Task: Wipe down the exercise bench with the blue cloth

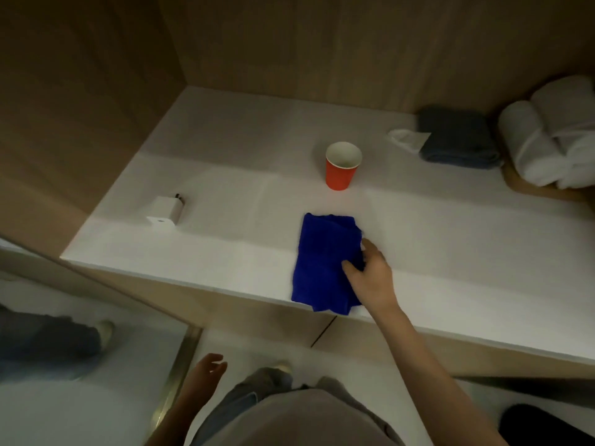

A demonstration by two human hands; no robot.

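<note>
- The white charger block (164,211) lies on the left part of the bench (225,149), well apart from everything else.
- The left hand (206,371) hangs low in front of the bench beside the person's leg. Its forearm points up and forward, its fingers are loosely curled, and it holds nothing.
- The blue cloth (325,262) lies folded and flat at the bench's near edge, its lower corner just over the rim.
- The red cup (343,165) stands upright behind the cloth, apart from it.
- The right hand (370,273) reaches in on an outstretched arm from the lower right, back of the hand upward. Its thumb lies on top of the cloth and its fingers curl at the cloth's right edge, pinching it.
- A white tissue (407,140) touches a folded grey towel (457,138) at the back right.
- Rolled white towels (553,133) sit at the far right.
</note>
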